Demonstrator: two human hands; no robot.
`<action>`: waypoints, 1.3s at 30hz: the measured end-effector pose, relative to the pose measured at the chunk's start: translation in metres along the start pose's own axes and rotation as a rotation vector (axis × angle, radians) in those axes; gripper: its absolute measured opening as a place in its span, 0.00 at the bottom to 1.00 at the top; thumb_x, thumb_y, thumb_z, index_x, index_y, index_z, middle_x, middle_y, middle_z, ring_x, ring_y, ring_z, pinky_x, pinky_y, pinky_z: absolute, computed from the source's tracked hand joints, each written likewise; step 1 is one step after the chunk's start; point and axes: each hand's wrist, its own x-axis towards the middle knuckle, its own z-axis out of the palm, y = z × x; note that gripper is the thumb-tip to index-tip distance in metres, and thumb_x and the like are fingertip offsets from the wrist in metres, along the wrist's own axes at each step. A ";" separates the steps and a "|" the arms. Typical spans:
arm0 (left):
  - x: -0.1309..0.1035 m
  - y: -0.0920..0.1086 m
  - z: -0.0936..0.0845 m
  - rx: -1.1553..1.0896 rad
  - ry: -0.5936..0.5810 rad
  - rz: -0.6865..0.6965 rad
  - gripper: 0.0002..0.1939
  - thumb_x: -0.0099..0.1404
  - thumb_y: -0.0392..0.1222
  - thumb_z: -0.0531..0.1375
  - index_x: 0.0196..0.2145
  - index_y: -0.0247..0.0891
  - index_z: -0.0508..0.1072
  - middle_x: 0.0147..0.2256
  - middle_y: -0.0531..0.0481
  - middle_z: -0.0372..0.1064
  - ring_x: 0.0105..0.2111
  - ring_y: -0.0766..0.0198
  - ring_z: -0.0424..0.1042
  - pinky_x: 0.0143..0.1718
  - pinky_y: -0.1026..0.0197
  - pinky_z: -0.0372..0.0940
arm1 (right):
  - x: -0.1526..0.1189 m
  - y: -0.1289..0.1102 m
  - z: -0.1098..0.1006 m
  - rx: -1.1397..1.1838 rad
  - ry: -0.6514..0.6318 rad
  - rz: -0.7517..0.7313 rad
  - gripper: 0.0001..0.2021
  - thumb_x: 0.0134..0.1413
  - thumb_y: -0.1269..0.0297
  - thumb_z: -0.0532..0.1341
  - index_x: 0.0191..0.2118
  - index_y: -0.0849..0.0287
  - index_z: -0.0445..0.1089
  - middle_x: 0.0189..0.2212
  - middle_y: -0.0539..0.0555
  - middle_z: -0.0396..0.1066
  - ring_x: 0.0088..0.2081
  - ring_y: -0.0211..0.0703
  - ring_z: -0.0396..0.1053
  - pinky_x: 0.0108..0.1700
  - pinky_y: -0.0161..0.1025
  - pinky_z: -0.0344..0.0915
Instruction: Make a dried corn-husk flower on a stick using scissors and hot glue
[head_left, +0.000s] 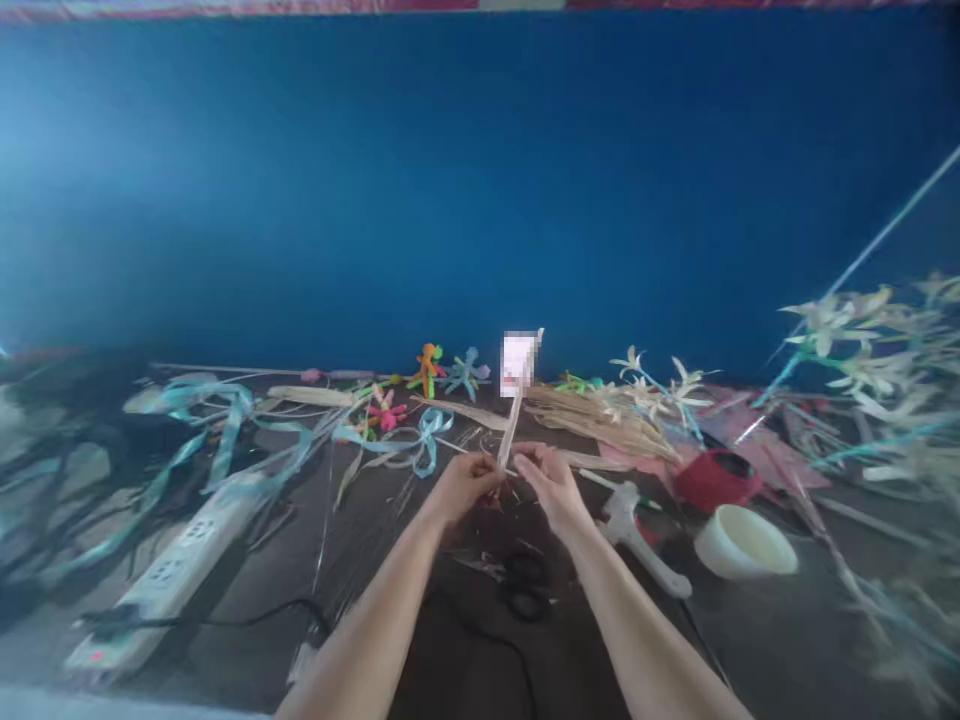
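A long pale strip (513, 425), which looks like dried husk or leaf, stands up between my hands, leaning slightly right. My left hand (466, 488) pinches its lower end between thumb and fingers. Close on the strip's right side, my right hand (553, 485) has its fingers bent inward; what its fingertips hold is too small to make out. Below the hands lies a pair of scissors (523, 588) with black handles. A white glue gun (637, 540) rests just right of my right wrist. Dried pale husks (600, 425) are heaped behind that hand.
At left are a white power strip (180, 570) with a black cord and a light-blue ribbon (225, 430). Small colourful figures (429, 370) stand by the blue wall (450, 180). To the right are a cream tape roll (739, 545), a red roll (716, 482) and white flowers (832, 330).
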 end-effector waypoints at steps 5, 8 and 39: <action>-0.003 0.003 0.001 0.076 -0.099 0.004 0.11 0.50 0.45 0.61 0.27 0.32 0.70 0.22 0.50 0.70 0.19 0.67 0.68 0.19 0.67 0.58 | -0.001 0.003 0.002 0.043 0.015 0.109 0.08 0.42 0.62 0.61 0.21 0.62 0.66 0.17 0.48 0.63 0.22 0.34 0.60 0.23 0.31 0.55; -0.004 0.004 0.002 0.097 -0.154 0.000 0.11 0.50 0.44 0.61 0.27 0.32 0.72 0.24 0.48 0.71 0.20 0.68 0.67 0.20 0.67 0.58 | 0.000 0.008 0.001 0.116 0.086 0.169 0.10 0.43 0.60 0.60 0.21 0.62 0.64 0.13 0.44 0.57 0.16 0.30 0.53 0.19 0.30 0.50; -0.003 0.020 -0.036 -0.063 0.539 0.128 0.12 0.46 0.47 0.63 0.24 0.34 0.73 0.18 0.55 0.63 0.18 0.73 0.61 0.18 0.71 0.55 | -0.032 -0.044 -0.016 -0.896 -0.771 -0.028 0.09 0.35 0.58 0.63 0.25 0.57 0.73 0.22 0.50 0.72 0.26 0.41 0.69 0.26 0.32 0.57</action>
